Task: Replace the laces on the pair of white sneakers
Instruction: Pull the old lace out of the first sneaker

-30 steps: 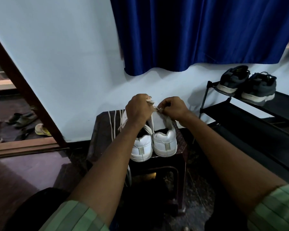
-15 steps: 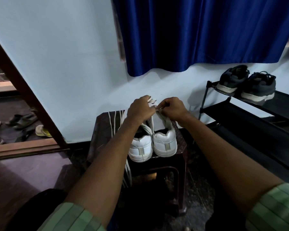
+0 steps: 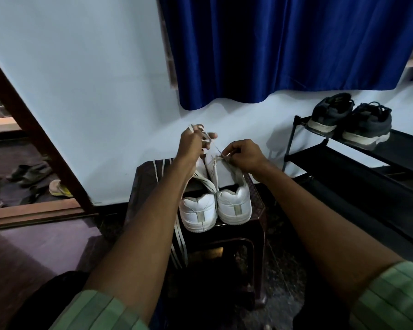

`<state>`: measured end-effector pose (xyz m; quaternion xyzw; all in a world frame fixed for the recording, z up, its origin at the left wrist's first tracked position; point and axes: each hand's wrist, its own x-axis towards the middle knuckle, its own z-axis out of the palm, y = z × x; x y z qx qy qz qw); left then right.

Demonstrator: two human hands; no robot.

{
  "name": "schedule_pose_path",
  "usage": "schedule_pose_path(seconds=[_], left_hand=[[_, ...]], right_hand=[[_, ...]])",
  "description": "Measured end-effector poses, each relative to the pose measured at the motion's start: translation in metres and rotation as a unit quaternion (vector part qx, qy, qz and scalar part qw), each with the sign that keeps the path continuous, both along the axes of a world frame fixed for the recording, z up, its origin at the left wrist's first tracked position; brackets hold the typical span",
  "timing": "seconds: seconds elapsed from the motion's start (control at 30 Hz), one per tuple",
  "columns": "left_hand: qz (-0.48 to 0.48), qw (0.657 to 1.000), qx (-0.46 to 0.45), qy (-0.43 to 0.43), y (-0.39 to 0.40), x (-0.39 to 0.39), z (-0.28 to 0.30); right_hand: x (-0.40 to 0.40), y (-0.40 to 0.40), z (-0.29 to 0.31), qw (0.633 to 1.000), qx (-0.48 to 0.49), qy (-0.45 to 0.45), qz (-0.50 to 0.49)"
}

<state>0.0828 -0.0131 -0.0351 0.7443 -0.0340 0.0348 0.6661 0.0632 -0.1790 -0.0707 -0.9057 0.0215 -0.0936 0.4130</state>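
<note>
Across the top of the frame hangs the blue curtain (image 3: 284,48), and at the right edge my shoe rack (image 3: 358,160) holds a pair of dark sneakers (image 3: 351,120) on its top shelf; the lower shelf looks bare where I can see it. Centre frame, the dark stool (image 3: 255,198) carries the white sneakers (image 3: 215,206) side by side, heels toward me.

A second ago both my hands were huddled low over the right shoe's tongue. Now my left hand (image 3: 192,145) has risen up and to the left, curled round a gathered loop of lace (image 3: 204,135), drawing a thin taut run of it out from the shoe. My right hand (image 3: 244,156) stays down at the top of that shoe, fingers pinched on the lace near the eyelets. I judge that a length has just been pulled through, whether out or in I cannot tell.

More loose laces (image 3: 179,241) trail over the stool's left side and hang down its front, beside my left forearm.
</note>
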Motion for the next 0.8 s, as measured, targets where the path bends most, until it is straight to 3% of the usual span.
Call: schedule_pose_path(seconds=[0.03,0.1,0.2,0.33,0.4,0.43,0.53,0.6,0.67,0.77,0.8], left_hand=[[-0.006,1.0,0.01,0.0,0.001,-0.001,0.003],[-0.023,0.985,0.166,-0.031,0.003,0.0,-0.003],[-0.044,0.924,0.374,-0.063,-0.002,0.0,-0.019],[0.033,0.882,0.458,-0.107,-0.008,-0.002,-0.023],[0.038,0.884,0.45,-0.118,-0.008,-0.003,-0.02],[0.023,0.905,0.406,-0.126,-0.009,-0.003,-0.019],[0.006,0.987,0.141,-0.081,-0.007,-0.006,-0.007],[0.01,1.0,0.004,-0.018,-0.001,-0.001,-0.002],[0.001,0.999,0.049,0.007,0.001,0.002,-0.002],[-0.026,0.961,0.273,0.019,0.001,0.0,-0.013],[-0.035,0.95,0.31,0.019,-0.001,-0.002,-0.015]], right_hand=[[0.001,0.001,0.0,1.0,-0.005,0.002,0.001],[0.001,0.001,0.0,1.0,-0.005,-0.001,0.002],[0.002,0.001,-0.002,1.0,0.023,-0.012,-0.015],[0.003,-0.001,-0.004,0.999,0.031,-0.012,-0.024],[0.003,-0.001,-0.004,0.999,0.03,-0.006,-0.022],[0.002,-0.001,-0.004,0.999,0.031,-0.006,-0.021],[0.002,-0.002,-0.003,0.999,0.04,0.002,-0.017],[0.003,-0.002,-0.002,0.999,0.041,0.011,-0.014],[0.003,0.0,-0.001,0.999,0.034,0.014,-0.016],[0.003,0.001,-0.002,1.0,0.026,0.003,-0.01],[0.002,0.001,-0.002,0.999,0.033,-0.003,-0.01]])
